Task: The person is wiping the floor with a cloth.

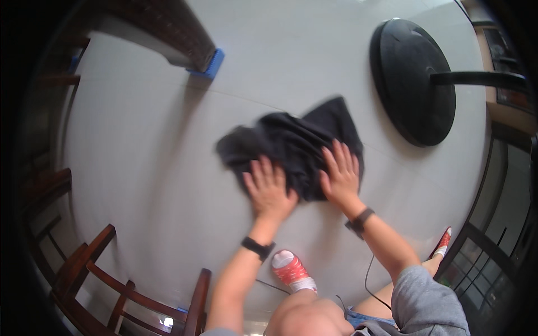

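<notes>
A dark cloth [290, 143] lies rumpled on the pale tiled floor [168, 235]. Pressed flat on its near left part is my left hand [269, 189], fingers spread. My right hand [342, 174] rests flat on the near right part, its fingers a little apart and pointing away from me. Neither hand is closed around the fabric. Folds run across the middle of the cloth, and its far left end is blurred. Each wrist wears a dark band.
A round black pedestal base [414, 84] with a post stands at the upper right. Upper left, a dark wooden furniture leg [189, 38] has a blue block [214, 65] at its foot. Wooden chairs [130, 294] line the left side. My red slipper [290, 269] is close below the cloth.
</notes>
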A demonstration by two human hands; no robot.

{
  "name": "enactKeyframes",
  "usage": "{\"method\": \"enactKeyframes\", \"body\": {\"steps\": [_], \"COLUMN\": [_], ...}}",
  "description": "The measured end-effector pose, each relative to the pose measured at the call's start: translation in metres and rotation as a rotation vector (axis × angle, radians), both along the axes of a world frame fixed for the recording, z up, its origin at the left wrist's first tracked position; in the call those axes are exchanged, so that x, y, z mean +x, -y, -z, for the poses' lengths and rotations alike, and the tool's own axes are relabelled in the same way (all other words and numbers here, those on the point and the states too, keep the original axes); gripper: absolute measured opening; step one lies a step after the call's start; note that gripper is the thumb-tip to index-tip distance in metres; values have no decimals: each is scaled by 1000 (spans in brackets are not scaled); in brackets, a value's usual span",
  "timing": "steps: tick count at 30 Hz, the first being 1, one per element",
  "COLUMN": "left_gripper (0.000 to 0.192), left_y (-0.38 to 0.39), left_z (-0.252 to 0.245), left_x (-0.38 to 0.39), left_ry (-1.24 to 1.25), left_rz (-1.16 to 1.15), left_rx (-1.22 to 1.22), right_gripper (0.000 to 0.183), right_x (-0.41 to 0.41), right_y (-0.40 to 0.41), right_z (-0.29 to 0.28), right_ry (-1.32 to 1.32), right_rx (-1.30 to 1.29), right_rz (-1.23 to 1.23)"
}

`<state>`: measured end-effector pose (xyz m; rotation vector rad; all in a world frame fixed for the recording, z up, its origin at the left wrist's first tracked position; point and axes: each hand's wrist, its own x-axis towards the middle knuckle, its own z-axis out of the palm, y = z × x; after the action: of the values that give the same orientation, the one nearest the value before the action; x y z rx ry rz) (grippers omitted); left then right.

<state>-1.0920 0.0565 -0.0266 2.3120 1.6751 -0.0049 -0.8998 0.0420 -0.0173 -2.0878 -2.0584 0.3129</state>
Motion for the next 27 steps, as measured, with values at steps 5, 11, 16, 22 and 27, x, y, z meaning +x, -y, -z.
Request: {"method": "enactKeyframes", "body": {"steps": [5, 11, 16, 22, 27], "left_gripper": [78, 77, 84, 83, 80], "left_y": [41, 60, 74, 23, -18], "left_z": [10, -1, 3, 3, 17], "left_x": [52, 9, -70, -57, -11], "left_ry": [282, 260, -38, -168, -171], "left_rz": [421, 396, 21, -141, -122], "left_rx": [-111, -172, -86, 75, 185], "right_gripper": [59, 61, 60, 58, 57], "right_x": [23, -17, -41, -45, 22], "right_y": [153, 210, 141, 23, -2], "right_z": [17, 30, 7, 16, 12], "right_ry": [36, 51, -151, -278, -237], "right_rx": [-108, -138, -93, 141, 181], "right_rz": [321, 139, -155, -277, -173]}}
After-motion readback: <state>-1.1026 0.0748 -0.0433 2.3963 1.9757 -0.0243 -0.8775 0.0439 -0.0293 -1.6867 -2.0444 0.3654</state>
